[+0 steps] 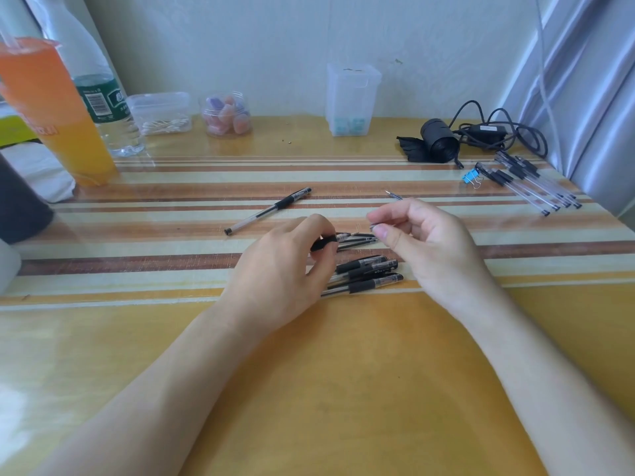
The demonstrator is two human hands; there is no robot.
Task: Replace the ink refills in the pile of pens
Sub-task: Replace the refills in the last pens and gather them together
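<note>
My left hand (281, 266) grips a pen barrel (324, 242) by its black rubber grip, low over the table. My right hand (422, 242) pinches a small clear pen tip piece (374, 227) between thumb and forefinger; a thin refill point (393, 195) sticks out beyond its fingers. Between my hands lie thin black refills (357, 239). Just nearer me is a pile of three black-grip pens (369, 274). One whole pen (268, 210) lies apart to the upper left. A group of several clear pens (529, 182) lies at the far right.
An orange drink cup (58, 115) and a water bottle (106, 108) stand at the back left. Small clear containers (159, 113), a sweets jar (226, 115) and a tall clear box (350, 97) line the wall. A black cable bundle (446, 139) and blue binder clip (470, 176) sit at the right.
</note>
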